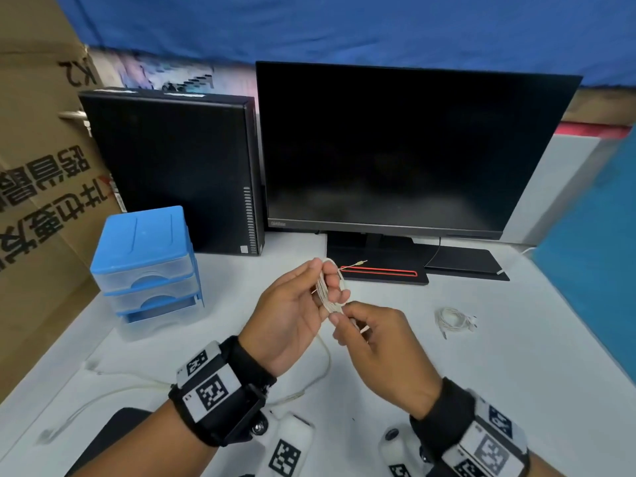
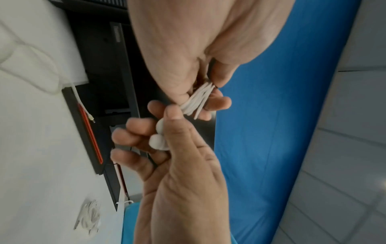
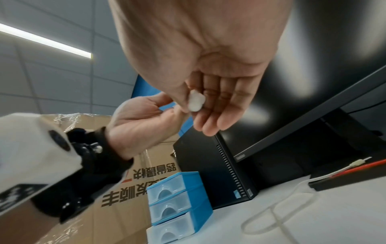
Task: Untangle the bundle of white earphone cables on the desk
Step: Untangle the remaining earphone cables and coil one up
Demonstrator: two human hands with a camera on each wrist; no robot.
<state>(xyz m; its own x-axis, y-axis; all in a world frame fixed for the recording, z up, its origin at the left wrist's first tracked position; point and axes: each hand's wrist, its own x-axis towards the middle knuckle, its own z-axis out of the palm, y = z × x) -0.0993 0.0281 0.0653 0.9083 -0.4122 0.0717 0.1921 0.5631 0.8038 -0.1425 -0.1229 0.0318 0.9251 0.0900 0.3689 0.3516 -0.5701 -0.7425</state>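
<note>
Seemingly two earbuds (image 2: 158,137) (one coil (image 1: 329,290), both hands)

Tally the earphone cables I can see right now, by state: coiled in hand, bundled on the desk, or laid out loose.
Coiled white cable in the left hand's grip, right hand pinching its earbuds: 1
Bundled white earphones on the white desk: 1
Loose white cable laid out on the desk: 1
Total: 3

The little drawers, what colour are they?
The little drawers are blue with see-through fronts; head view shows them best.

Head view downward, wrist views close, perhaps sharing monitor (image 1: 395,149)
</note>
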